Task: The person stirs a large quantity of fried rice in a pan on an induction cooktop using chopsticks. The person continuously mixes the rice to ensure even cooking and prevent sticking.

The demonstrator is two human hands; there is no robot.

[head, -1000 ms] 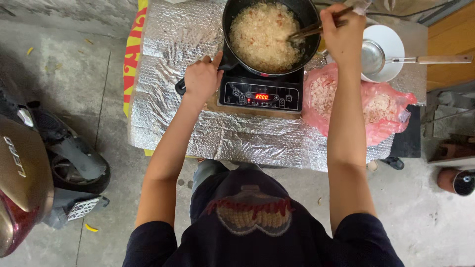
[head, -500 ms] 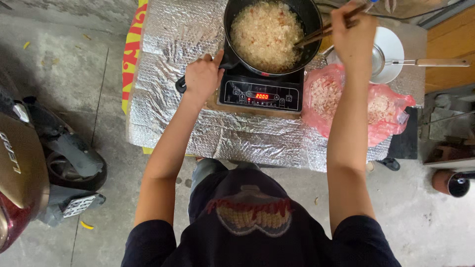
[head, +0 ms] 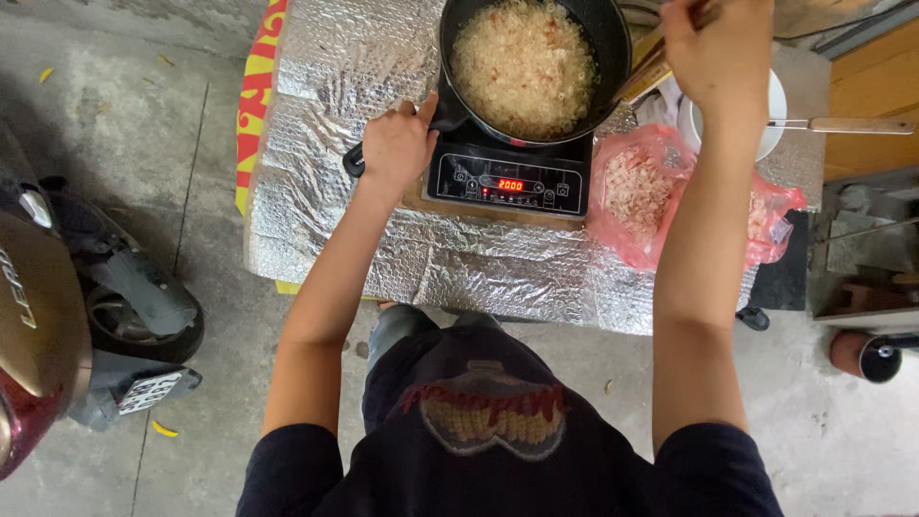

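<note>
A black pan (head: 613,48) full of pale frying food (head: 522,62) sits on a black induction cooker (head: 507,177) with a red display. My left hand (head: 394,144) is closed on the pan's black handle at the pan's left side. My right hand (head: 718,48) is raised at the pan's right rim, gripping long wooden chopsticks (head: 639,77) whose tips point down toward the pan's edge.
The cooker stands on a table wrapped in silver foil (head: 383,230). A pink plastic bag of chopped food (head: 637,191) lies right of the cooker. A white bowl with a long-handled strainer (head: 842,124) is behind it. A parked scooter (head: 57,316) stands at the left.
My right hand has lifted the chopsticks out of the food to the pan's right rim. The view has drawn closer. My left hand keeps its hold on the handle.
</note>
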